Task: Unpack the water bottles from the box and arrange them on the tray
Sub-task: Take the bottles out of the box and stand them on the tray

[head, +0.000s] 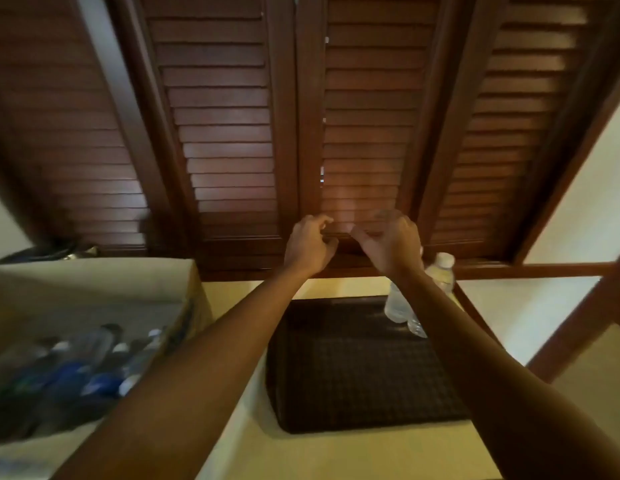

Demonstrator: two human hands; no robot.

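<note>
Above the far edge of the tabletop, we hold both hands raised in front of the louvered shutters. Our left hand and right hand hover close together, their fingers loosely curled inward and, as far as we can see, gripping nothing; a faint blur between them may be something clear, but we cannot tell. We judge that we have just let go of a bottle, or are between trips, since neither hand is near the box.

Along the left edge sits the cardboard box, its flaps open, with a cluster of water bottles lying inside, caps pointing toward the far side; they are blurred, so we cannot count them. The dark woven tray lies in the middle of the tabletop, just beside the box, which keeps each carry short. Near the tray's far right corner stand the placed bottles, upright and close together, partly hidden by our right forearm; one with a white cap shows behind it, and we cannot tell whether it stands on the tray. Starting in a corner leaves the rest of the tray free for rows.

Pale yellow and smooth, the tabletop meets dark wooden shutters, with cream wall on the right.
</note>
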